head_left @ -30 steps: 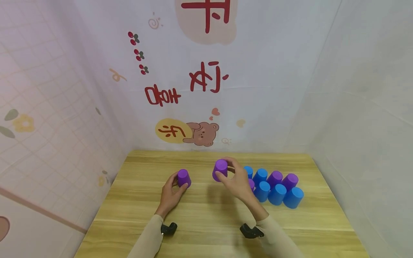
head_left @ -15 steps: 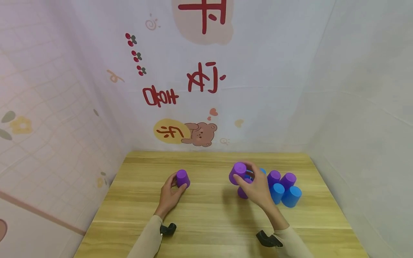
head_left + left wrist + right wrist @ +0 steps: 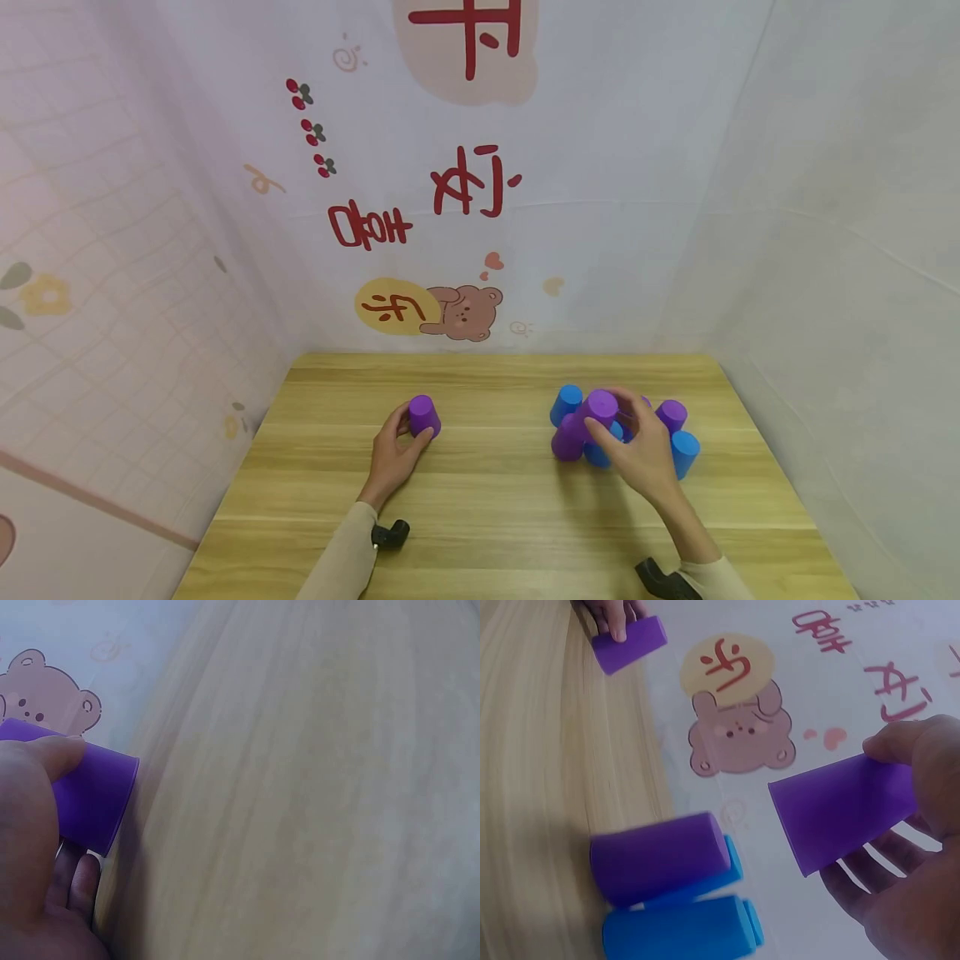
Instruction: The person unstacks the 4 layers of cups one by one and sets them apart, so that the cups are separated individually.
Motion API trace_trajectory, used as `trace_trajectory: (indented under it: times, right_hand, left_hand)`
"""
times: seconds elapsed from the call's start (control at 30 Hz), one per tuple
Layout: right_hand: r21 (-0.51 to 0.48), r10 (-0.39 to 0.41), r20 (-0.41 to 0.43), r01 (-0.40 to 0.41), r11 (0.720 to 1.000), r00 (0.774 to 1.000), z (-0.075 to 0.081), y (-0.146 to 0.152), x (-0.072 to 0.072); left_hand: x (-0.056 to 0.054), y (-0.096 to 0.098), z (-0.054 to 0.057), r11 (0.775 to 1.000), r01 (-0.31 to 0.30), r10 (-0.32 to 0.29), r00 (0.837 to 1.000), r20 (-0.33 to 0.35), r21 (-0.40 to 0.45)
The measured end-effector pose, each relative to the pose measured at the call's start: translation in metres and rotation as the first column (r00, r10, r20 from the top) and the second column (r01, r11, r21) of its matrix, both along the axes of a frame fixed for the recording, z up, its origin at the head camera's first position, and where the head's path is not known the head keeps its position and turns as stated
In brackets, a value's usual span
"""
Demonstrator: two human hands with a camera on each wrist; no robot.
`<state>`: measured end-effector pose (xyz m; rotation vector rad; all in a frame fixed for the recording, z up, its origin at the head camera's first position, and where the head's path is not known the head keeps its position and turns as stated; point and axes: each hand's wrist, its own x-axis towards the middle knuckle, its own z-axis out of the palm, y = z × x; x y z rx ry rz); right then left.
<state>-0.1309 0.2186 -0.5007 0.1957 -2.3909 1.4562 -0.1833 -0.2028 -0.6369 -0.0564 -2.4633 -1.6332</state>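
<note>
On the table's left half, a purple cup (image 3: 424,416) stands upside down, and my left hand (image 3: 393,457) grips it between thumb and fingers. Its rim is close to the wood in the left wrist view. My right hand (image 3: 648,457) holds another purple cup (image 3: 600,407), also bottom up, raised over a group of inverted cups. Below it, the right wrist view shows a standing purple cup (image 3: 660,859) beside a blue cup (image 3: 679,930). The right hand and its cup hide part of the group in the head view.
Other cups of the group include a blue cup (image 3: 567,403) at the back left, a purple cup (image 3: 672,415) and a blue cup (image 3: 684,453) on the right. The wooden table (image 3: 480,533) ends at a printed cloth backdrop (image 3: 615,250), with cloth sides left and right.
My right hand has carried its purple cup rightward, from the middle of the table to above the cup group. My left hand stays on its cup. The head view has shifted slightly.
</note>
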Motion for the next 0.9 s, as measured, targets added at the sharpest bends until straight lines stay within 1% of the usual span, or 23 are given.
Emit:
trace_trajectory:
  times: [0.1, 0.27, 0.57, 0.77, 0.9]
  right_hand:
    - [-0.007, -0.012, -0.010, 0.012, 1.000, 1.000, -0.003, 0.011, 0.005]
    - [-0.049, -0.025, -0.007, 0.024, 0.999, 1.000, -0.006, 0.029, 0.016]
    - [-0.058, -0.118, 0.003, 0.118, 0.991, 0.993, -0.014, 0.054, 0.038]
    - [-0.065, -0.164, -0.001, 0.164, 0.984, 0.986, -0.023, 0.071, 0.049]
    - [-0.053, -0.187, 0.022, 0.188, 0.981, 0.982, -0.029, 0.083, 0.055]
  left_hand:
    - [0.000, 0.000, 0.000, 1.000, 0.000, 0.000, 1.000, -0.005, -0.006]
    - [0.000, 0.001, 0.002, 1.000, -0.008, 0.007, 1.000, -0.012, -0.022]
    - [0.000, 0.001, 0.002, 1.000, -0.003, 0.003, 1.000, 0.002, -0.020]
    - [0.000, 0.001, 0.002, 1.000, -0.002, 0.002, 1.000, 0.004, -0.012]
    - [0.000, 0.001, 0.001, 1.000, -0.002, 0.002, 1.000, 0.001, -0.013]
